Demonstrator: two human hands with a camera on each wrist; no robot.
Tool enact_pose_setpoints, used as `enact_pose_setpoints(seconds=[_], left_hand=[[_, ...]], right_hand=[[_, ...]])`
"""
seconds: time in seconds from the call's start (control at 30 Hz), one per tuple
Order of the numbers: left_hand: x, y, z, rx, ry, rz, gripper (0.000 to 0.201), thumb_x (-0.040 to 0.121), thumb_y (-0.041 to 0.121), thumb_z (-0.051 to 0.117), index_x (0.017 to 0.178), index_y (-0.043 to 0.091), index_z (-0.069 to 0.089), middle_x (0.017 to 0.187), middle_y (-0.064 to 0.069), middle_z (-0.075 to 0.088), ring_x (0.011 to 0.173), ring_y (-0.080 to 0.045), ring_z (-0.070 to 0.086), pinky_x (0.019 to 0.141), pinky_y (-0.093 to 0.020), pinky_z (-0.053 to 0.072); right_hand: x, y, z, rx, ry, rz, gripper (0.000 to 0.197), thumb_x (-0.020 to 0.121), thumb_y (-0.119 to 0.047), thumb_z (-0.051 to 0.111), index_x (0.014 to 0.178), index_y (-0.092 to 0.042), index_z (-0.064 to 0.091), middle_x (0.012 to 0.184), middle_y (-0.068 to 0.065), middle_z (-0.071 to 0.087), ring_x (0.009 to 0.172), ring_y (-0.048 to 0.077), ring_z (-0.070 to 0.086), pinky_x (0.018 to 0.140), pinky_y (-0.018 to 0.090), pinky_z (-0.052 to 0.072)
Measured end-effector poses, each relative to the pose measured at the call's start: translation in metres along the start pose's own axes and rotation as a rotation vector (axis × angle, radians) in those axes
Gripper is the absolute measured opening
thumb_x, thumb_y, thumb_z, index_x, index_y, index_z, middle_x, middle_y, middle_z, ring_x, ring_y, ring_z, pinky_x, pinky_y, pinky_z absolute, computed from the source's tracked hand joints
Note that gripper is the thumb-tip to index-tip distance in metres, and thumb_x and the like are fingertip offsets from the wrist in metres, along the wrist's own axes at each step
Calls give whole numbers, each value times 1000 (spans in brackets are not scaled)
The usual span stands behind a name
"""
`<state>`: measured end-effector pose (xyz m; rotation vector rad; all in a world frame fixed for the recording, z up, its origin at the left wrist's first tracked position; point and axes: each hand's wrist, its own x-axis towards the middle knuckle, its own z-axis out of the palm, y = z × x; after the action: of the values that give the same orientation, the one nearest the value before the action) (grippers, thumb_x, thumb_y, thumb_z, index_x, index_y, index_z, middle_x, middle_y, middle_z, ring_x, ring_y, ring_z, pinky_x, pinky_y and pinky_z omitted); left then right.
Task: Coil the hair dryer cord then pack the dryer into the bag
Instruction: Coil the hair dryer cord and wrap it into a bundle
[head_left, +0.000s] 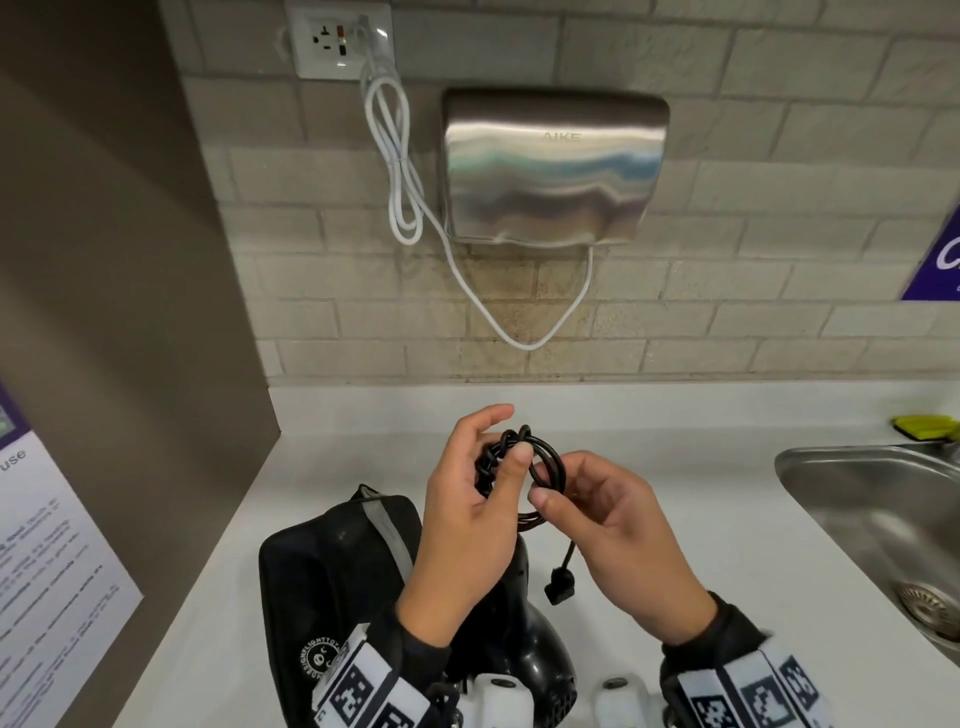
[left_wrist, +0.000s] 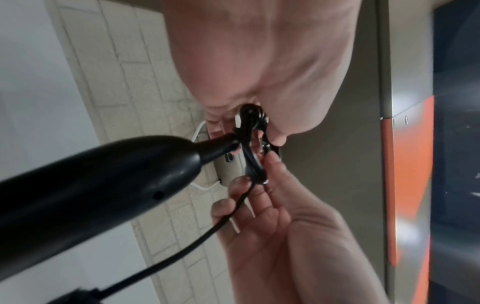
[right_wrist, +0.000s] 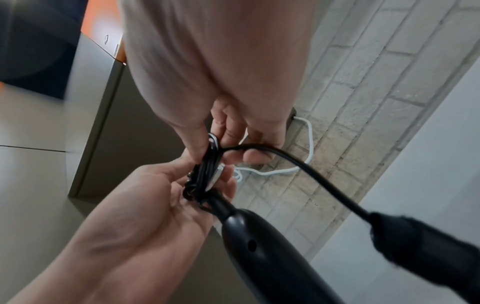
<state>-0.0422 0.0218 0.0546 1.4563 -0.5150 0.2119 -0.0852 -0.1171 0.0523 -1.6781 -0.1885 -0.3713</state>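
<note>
Here both hands (head_left: 470, 499) (head_left: 621, 530) pinch the coiled cord (head_left: 524, 467), seemingly above the bag (head_left: 332, 566) beside the sink (head_left: 872, 499)

Hand dryer (head_left: 555, 166) on tiled wall; sink (head_left: 852, 499) right.

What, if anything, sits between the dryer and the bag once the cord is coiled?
Nothing visible does. The black bag lies on the counter right beside the hair dryer. Both the left hand and the right hand hold the cord coil.
</note>
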Motion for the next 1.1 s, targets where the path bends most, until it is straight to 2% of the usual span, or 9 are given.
enact_pose_setpoints(seconds=[0.13,0.33,0.43,0.53,0.67,0.77,0.87,1.0,1.1], left_hand=[[3,6,-3,-114,-38,-145,31,93,23,65,123,30,59,91,7,75,90,-1,68,79,-11,48],[3,10,-2,-192,-31,-230,26,94,23,64,119,31,62,90,-1,76,90,-6,70,75,-10,50],[5,11,0,-252,-21,-267,22,95,19,63,116,25,65,79,2,73,82,-4,69,77,-14,51],[6,13,2,-303,-28,-295,16,94,16,63,108,21,70,74,5,70,77,-5,65,80,-21,49],[8,13,-2,-311,-54,-274,15,93,15,63,106,17,71,75,-1,71,79,-10,66,82,-23,50],[8,11,-6,-186,-117,-168,23,91,24,63,113,19,66,74,0,70,83,-10,67,84,-21,50],[7,4,-14,-35,-208,-63,42,83,29,73,123,25,60,87,3,69,91,-9,65,88,-24,50],[7,-6,-25,220,-308,-16,80,61,36,91,130,45,51,97,11,62,100,-11,60,96,-22,46],[6,-4,-24,314,-259,21,82,59,36,92,128,49,51,95,17,60,99,-8,60,91,-14,43]], right_hand=[[2,-5,-6,-78,-43,-37,16,88,-7,68,93,-22,72,91,4,73,88,21,68,88,38,53],[-3,-2,0,-329,142,-179,27,80,-8,75,96,-27,65,88,-14,71,91,8,65,83,12,44],[-3,9,5,-552,327,-444,29,78,-11,72,101,-23,60,92,-12,69,90,12,64,82,19,46],[-2,20,8,-721,417,-582,12,82,-12,69,93,-13,72,94,0,70,86,22,60,82,26,46],[-5,22,11,-659,379,-487,13,89,-26,62,95,-17,70,98,-7,66,95,15,54,87,14,39],[-7,16,10,-461,320,-302,8,89,-36,63,90,-29,65,96,-19,65,97,11,56,78,14,42],[-7,10,5,-276,281,-166,6,88,-26,68,85,-30,66,93,-12,67,90,16,61,71,15,46],[-7,5,-3,-307,248,-130,10,87,-20,69,83,-28,67,92,-12,68,89,15,63,70,13,45],[-8,0,-6,-298,241,-106,11,87,-20,70,82,-30,67,91,-12,68,89,16,63,70,16,46]])
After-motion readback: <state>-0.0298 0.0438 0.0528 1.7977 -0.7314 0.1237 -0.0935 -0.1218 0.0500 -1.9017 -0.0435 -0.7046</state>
